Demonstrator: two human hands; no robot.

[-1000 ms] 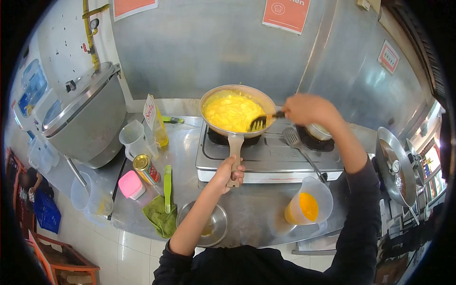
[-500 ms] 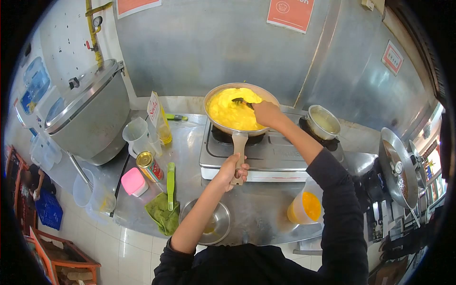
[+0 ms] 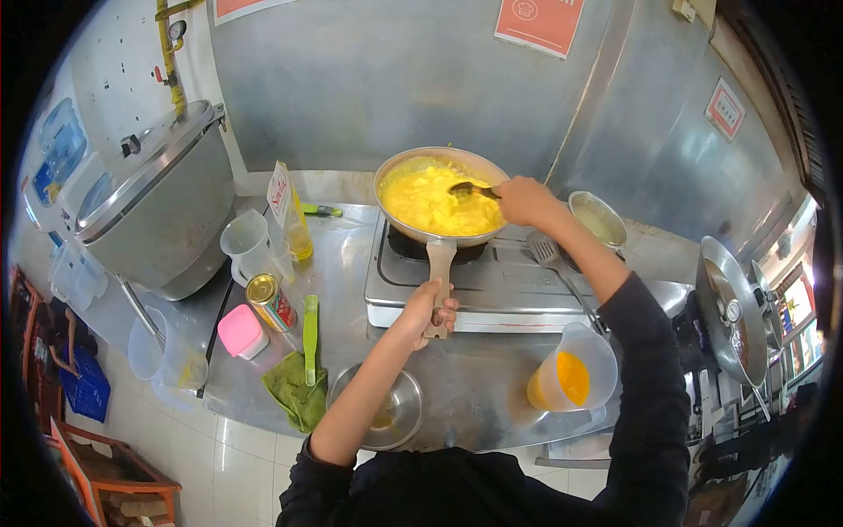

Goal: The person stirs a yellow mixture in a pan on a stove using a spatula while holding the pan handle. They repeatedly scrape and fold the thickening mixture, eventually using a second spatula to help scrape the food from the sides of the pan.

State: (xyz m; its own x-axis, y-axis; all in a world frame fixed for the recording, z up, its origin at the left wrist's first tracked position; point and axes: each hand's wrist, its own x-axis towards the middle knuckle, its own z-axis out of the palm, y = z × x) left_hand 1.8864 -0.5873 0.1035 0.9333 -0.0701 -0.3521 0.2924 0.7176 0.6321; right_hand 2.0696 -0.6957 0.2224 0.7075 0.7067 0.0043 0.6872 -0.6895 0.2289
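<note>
L hand (image 3: 428, 307) grips beige handle of round metal frying pan (image 3: 442, 198) w/ yellow egg; R hand (image 3: 524, 199) holds black spatula (image 3: 465, 188) inside pan.

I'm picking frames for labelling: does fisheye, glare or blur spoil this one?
Head view: heavy fisheye, black corners, with the big steel cooker and the edges bowed; mild glare on the steel counter, nothing blown out; the left hand on the pan handle and the right hand holding the spatula look sharp.

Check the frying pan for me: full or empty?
Full: yellow scrambled egg covers the frying pan nearly to its rim; the spatula sits in it.
</note>
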